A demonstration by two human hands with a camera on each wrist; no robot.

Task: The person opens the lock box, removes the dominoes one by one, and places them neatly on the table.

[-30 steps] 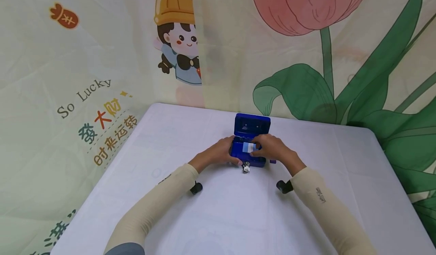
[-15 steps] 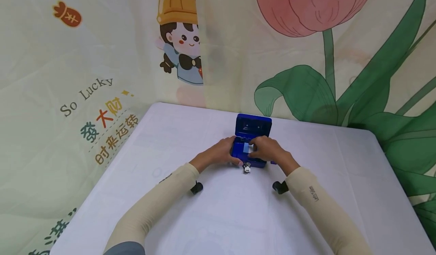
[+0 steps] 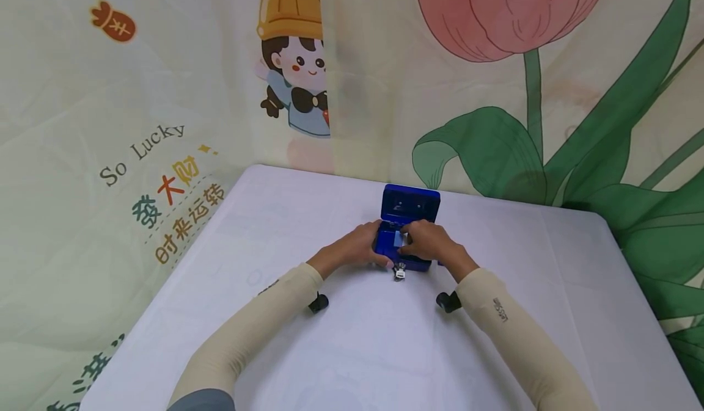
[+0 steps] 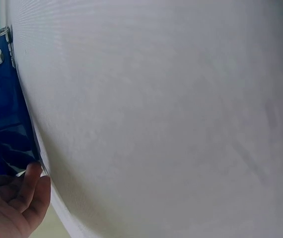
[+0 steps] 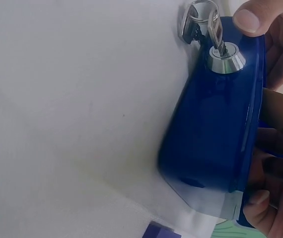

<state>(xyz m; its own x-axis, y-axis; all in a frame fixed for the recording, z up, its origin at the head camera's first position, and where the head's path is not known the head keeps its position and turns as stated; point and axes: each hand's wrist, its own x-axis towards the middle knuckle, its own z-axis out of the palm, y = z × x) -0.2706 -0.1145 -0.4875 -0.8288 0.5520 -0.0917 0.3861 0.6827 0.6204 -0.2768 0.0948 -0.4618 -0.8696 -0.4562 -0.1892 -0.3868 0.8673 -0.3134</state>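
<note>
Looks like smooth, glossy painted metal on the small blue rectangular box near the far edge of the white cloth-covered table, with soft highlights along the walls. Shines more dully inside its dark blue raised lid. Gleams as polished silver metal on the round lock cylinder and the flat silver key. Seems matt and paper-like on the pale blue card. Appears matt and finely textured across the table, lightly creased. Shows soft, dull fabric in the long cream sleeves reaching over the near edge. Hangs as wrinkled, matt printed cloth in the pale backdrop beyond the far edge.
</note>
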